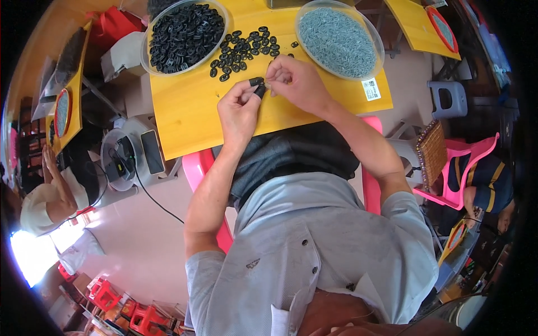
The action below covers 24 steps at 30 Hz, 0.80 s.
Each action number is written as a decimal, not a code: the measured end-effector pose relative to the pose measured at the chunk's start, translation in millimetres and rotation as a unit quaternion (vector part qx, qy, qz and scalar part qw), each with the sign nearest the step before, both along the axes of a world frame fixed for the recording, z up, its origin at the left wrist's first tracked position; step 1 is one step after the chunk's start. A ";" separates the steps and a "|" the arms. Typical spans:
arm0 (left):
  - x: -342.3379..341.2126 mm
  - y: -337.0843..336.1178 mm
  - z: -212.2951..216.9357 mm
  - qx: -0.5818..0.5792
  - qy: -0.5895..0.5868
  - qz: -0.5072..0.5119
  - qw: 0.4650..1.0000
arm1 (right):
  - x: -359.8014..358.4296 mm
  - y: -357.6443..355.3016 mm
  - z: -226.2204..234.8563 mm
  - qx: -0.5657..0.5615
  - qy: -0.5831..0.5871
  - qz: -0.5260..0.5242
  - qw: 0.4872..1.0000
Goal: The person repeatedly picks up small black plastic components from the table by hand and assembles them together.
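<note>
grey shirt point(263, 235) fills lower centre; at upper centre, left hand point(240, 112) and right hand point(302, 84) pinch narrowly, contents too small to tell. dozens of black ovals point(235, 68) lie beyond, long axes mixed, between two bowls point(379, 47).

The smooth worktop point(188, 115) carries glossy plastic pieces point(235, 68), a shiny, clear plastic tub point(380, 56) of dull, metallic-looking pins point(336, 42) and a paper label point(371, 89), with a smooth plastic chair point(196, 168) and matt cloth shirt point(269, 235) near it.

- Yellow table point(190, 120)
- Clear tub point(226, 27) of black parts, left edge
- Loose black pieces point(247, 50), between tubs
- Tub of grey pieces point(380, 51), right edge
- White label point(371, 89), near right corner
</note>
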<state>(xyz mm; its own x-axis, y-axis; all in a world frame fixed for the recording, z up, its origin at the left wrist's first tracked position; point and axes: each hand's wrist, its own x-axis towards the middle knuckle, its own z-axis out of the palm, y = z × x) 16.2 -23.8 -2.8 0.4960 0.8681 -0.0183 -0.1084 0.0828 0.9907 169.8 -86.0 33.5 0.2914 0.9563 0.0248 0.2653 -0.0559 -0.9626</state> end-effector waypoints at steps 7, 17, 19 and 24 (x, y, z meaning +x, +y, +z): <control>-12.7 25.3 -8.2 -0.013 -0.080 0.122 0.989 | 16.8 14.8 11.3 0.051 -0.148 -0.011 0.988; -19.8 35.1 -0.1 -0.136 -0.185 0.134 0.964 | 6.7 64.4 -17.4 0.073 -0.485 0.062 0.869; -18.6 36.7 3.3 -0.136 -0.191 0.132 0.963 | 4.0 55.6 -14.1 0.039 -0.489 0.070 0.869; -20.4 37.5 3.4 -0.128 -0.176 0.128 0.968 | 5.1 48.8 0.2 0.051 -0.466 0.093 0.878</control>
